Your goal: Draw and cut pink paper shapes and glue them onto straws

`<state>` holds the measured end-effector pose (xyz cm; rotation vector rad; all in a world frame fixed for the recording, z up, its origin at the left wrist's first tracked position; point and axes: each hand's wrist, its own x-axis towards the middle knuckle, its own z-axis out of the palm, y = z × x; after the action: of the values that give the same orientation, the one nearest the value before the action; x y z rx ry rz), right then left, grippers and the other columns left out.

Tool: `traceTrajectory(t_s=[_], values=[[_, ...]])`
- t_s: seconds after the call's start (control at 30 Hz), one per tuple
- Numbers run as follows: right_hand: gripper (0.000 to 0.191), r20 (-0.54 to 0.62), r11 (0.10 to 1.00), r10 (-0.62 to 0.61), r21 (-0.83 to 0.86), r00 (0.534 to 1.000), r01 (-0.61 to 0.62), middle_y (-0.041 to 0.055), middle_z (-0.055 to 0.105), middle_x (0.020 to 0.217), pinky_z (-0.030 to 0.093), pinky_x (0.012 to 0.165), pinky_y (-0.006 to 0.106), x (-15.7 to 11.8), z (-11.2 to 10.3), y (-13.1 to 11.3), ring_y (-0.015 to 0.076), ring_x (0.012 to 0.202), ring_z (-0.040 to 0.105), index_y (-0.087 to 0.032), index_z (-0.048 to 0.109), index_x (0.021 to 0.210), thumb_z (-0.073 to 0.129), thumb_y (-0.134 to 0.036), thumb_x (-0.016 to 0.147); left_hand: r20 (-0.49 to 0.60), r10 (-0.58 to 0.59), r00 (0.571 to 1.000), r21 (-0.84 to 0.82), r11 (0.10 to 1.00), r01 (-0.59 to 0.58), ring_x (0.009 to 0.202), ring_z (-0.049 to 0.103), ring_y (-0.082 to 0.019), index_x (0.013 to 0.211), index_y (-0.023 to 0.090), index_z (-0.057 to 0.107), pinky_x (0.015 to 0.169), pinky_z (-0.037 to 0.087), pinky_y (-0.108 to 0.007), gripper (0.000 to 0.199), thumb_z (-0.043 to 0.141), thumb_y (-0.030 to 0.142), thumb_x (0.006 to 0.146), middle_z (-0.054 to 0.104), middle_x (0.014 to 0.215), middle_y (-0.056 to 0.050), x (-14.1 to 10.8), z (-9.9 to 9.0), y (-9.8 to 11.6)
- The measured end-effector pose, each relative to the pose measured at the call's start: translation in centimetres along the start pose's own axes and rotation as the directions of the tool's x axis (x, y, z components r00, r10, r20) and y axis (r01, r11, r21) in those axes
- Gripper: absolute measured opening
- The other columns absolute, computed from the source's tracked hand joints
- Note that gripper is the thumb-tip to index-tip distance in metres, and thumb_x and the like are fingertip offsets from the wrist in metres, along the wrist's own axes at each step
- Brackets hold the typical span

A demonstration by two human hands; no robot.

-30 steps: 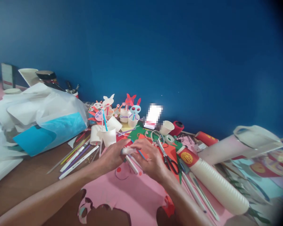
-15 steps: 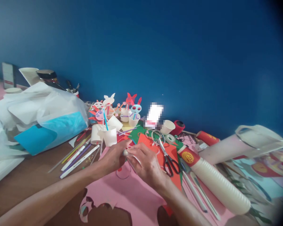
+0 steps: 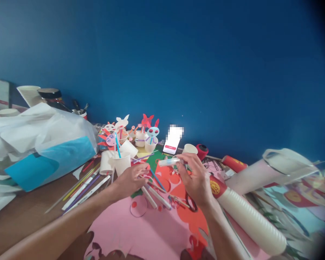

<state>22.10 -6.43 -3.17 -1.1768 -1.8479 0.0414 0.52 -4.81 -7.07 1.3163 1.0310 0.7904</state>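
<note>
My right hand [image 3: 195, 177] is raised over the orange-red cut paper [image 3: 189, 216], with its fingers shut on a small translucent white tube [image 3: 168, 162]. My left hand [image 3: 132, 180] is curled just above several white paper tubes [image 3: 154, 196] on the pink craft paper [image 3: 141, 234]. I cannot tell whether its fingers hold anything. Close to this hand stand white paper cups [image 3: 121, 163] with a blue straw [image 3: 117, 145] in one. Black-handled scissors [image 3: 191, 203] lie mostly hidden beneath my right wrist.
Paper rabbit figures on cups [image 3: 151, 134] and a phone with a blurred screen [image 3: 172, 140] stand against the blue wall. A tall stack of white cups [image 3: 249, 220] lies at right. A plastic bag with blue paper [image 3: 46, 151] and loose pens [image 3: 81, 189] lie at left.
My right hand has lifted the tube up and to the right, away from my left hand. The two hands were together around it earlier and are now apart, with the scissors more covered.
</note>
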Motion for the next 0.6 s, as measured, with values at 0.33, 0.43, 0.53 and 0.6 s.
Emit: traceTrajectory(t_s=[0.33, 0.43, 0.53, 0.6], values=[[0.027, 0.197, 0.928, -0.005, -0.364, 0.98, 0.078, 0.0082, 0.063, 0.1, 0.042, 0.079, 0.033, -1.3, 4.7, 5.5, 0.0226, 0.094, 0.056, -0.018, 0.059, 0.108, 0.045, -0.012, 0.085, 0.152, -0.129, 0.98, -0.598, 0.777, 0.195, 0.111, 0.054, -0.027, 0.105, 0.01, 0.059, 0.073, 0.051, -0.032, 0.035, 0.052, 0.005, 0.071, 0.061, 0.115, -0.016, -0.1, -0.1, 1.0], [0.032, 0.13, 0.916, -0.036, -0.391, 0.991, 0.085, 0.009, 0.061, 0.11, 0.036, 0.086, 0.037, -1.1, 4.3, 4.3, 0.0253, 0.101, 0.053, -0.018, 0.056, 0.115, 0.053, -0.019, 0.083, 0.161, -0.123, 0.979, -0.636, 0.746, 0.198, 0.11, 0.055, -0.027, 0.102, 0.01, 0.061, 0.073, 0.051, -0.032, 0.036, 0.048, 0.004, 0.069, 0.063, 0.111, -0.015, 0.1, -0.2, 0.8], [0.019, 0.099, 0.936, -0.057, -0.34, 0.993, 0.088, 0.0062, 0.063, 0.102, 0.034, 0.082, 0.036, -1.3, 4.0, 2.1, 0.022, 0.095, 0.054, -0.021, 0.06, 0.104, 0.05, -0.023, 0.087, 0.149, -0.095, 0.984, -0.644, 0.746, 0.169, 0.112, 0.053, -0.028, 0.102, 0.01, 0.062, 0.076, 0.05, -0.034, 0.035, 0.048, 0.005, 0.069, 0.064, 0.11, -0.015, 0.1, 0.0, 0.5], [0.016, 0.103, 0.952, -0.074, -0.29, 0.992, 0.101, 0.0029, 0.064, 0.088, 0.032, 0.077, 0.034, -1.6, 4.0, 0.6, 0.0185, 0.084, 0.055, -0.023, 0.063, 0.091, 0.047, -0.024, 0.09, 0.124, -0.082, 0.989, -0.634, 0.76, 0.142, 0.115, 0.051, -0.029, 0.103, 0.01, 0.062, 0.08, 0.049, -0.037, 0.033, 0.051, 0.009, 0.072, 0.063, 0.112, -0.015, -0.1, 0.3, 0.3]])
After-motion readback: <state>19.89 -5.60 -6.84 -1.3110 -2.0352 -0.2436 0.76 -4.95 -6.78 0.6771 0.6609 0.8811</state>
